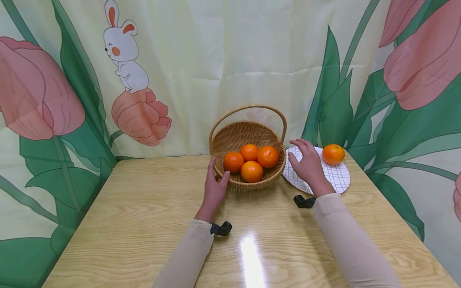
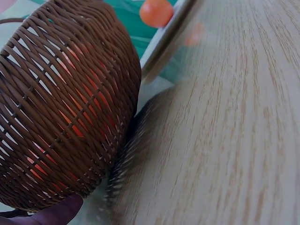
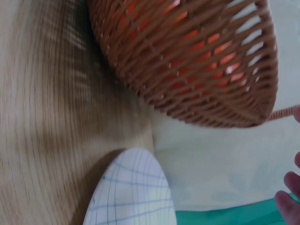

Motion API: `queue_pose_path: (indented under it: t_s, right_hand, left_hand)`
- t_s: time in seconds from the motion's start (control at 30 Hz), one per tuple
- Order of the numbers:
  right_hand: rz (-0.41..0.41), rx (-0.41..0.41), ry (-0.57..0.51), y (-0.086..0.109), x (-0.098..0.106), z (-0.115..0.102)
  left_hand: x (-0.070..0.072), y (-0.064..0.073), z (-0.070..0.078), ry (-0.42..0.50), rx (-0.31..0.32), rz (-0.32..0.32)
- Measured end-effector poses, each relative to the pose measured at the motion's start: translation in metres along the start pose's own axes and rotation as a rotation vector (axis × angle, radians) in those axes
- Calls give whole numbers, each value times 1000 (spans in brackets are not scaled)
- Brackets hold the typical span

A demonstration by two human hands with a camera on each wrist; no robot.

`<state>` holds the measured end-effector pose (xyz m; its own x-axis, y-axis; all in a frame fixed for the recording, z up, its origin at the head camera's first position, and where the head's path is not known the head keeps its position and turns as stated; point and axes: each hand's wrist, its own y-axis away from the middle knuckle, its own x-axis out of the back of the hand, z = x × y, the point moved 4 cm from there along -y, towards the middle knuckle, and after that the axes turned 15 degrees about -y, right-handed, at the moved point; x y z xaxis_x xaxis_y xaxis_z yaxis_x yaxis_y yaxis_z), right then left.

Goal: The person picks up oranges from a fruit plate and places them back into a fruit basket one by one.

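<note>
A wicker basket (image 1: 248, 186) with a tall arched handle stands at the back of the table, holding several oranges (image 1: 252, 172). At its left rim is my left hand (image 1: 215, 188), fingers extended and thumb by the front edge. In the left wrist view, the thumb (image 2: 58, 211) lies right at the woven wall. My right hand (image 1: 307, 162) hovers to the right of the basket, over a white plate (image 1: 338, 180) with a grid pattern. Its fingers are spread toward the handle and hold nothing. On the plate's far right side sits a single orange (image 1: 333, 154).
The wooden table (image 1: 144, 224) extends to a curtain (image 1: 223, 52) printed with tulips and a rabbit, just behind the basket. Dark camera mounts (image 1: 221, 228) sit on both wrists. The plate lies near the table's right edge.
</note>
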<state>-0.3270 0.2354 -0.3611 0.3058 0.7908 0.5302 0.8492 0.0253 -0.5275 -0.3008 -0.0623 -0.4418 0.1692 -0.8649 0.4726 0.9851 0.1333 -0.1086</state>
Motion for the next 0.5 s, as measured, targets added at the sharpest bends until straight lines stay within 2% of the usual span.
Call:
queue_pose_path:
  t_s: [0.17,0.5]
  right_hand:
    - [27,-20,20,-2,6,11]
    - [34,-113,44,-4,15,38]
  left_hand:
    - [0,0,1,8,-4,4]
    - [-2,-1,-3,6,-14,12]
